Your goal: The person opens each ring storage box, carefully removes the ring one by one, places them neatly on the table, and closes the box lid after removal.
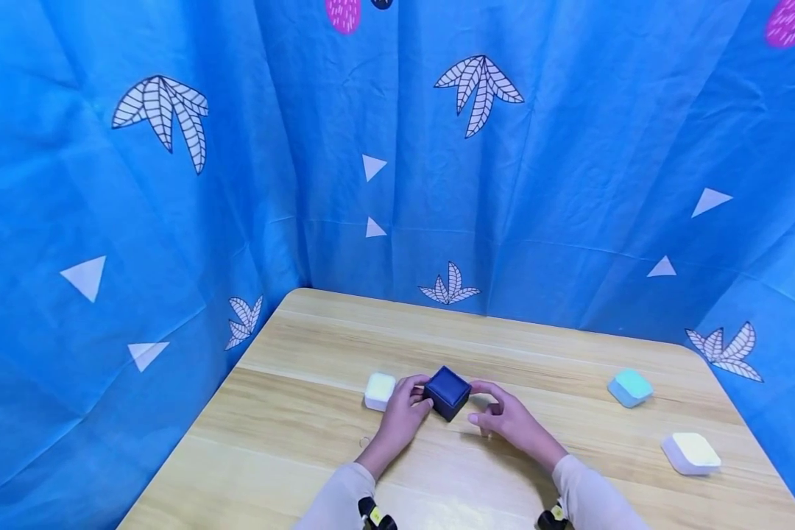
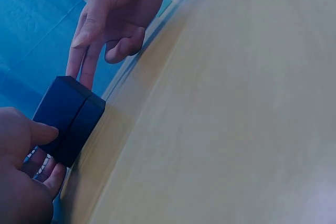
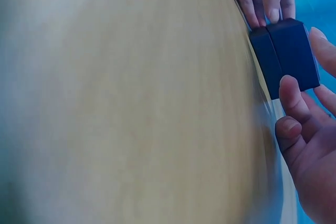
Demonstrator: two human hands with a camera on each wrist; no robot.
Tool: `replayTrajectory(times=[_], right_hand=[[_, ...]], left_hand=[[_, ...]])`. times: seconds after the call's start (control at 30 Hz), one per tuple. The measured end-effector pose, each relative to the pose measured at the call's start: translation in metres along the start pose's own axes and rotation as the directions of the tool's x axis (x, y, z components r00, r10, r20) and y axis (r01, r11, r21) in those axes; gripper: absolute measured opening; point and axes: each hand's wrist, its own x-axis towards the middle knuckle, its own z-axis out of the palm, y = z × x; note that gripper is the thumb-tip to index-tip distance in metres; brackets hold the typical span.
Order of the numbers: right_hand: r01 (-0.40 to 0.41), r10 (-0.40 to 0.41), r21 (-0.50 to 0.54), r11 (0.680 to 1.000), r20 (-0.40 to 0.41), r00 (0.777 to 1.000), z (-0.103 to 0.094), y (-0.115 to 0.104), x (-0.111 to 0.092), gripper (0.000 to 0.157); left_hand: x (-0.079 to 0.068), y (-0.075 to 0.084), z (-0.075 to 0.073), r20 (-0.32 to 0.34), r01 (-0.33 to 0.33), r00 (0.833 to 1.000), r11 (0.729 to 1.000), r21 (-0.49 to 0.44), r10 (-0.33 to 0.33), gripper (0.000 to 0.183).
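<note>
White block (image 1: 379,391) perhaps touches hands (image 1: 405,415) (image 1: 511,421) around box (image 1: 447,392).

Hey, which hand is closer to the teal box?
Right: the right hand is left of the teal box; the left hand is farther left, holding the dark blue box.

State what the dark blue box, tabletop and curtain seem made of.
Dark blue box: perhaps smooth leatherette or plastic, from its faintly shiny top. Tabletop: wood or laminate, satin, judging by pale grain and soft glare. Curtain: probably smooth fabric, given its folds and creases.
</note>
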Motion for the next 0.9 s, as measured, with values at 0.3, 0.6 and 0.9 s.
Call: replayTrajectory(times=[0.3,0.6,0.9], right_hand=[[-0.044,0.044,0.008,0.999,-0.037,0.998,0.006,-0.003,-0.011,0.055],[-0.090,0.091,0.032,0.995,-0.028,0.996,0.016,-0.007,-0.015,0.056],[-0.041,0.042,0.045,0.998,-0.022,0.999,0.019,-0.010,-0.019,0.056]], left_hand=[[0.001,0.002,0.006,-0.034,0.037,0.999,0.999,0.011,-0.037,0.034],[-0.003,0.005,0.003,0.044,0.043,0.998,0.997,-0.058,-0.040,0.053],[-0.006,0.007,0.003,0.173,0.086,0.982,0.995,-0.049,-0.077,0.087]])
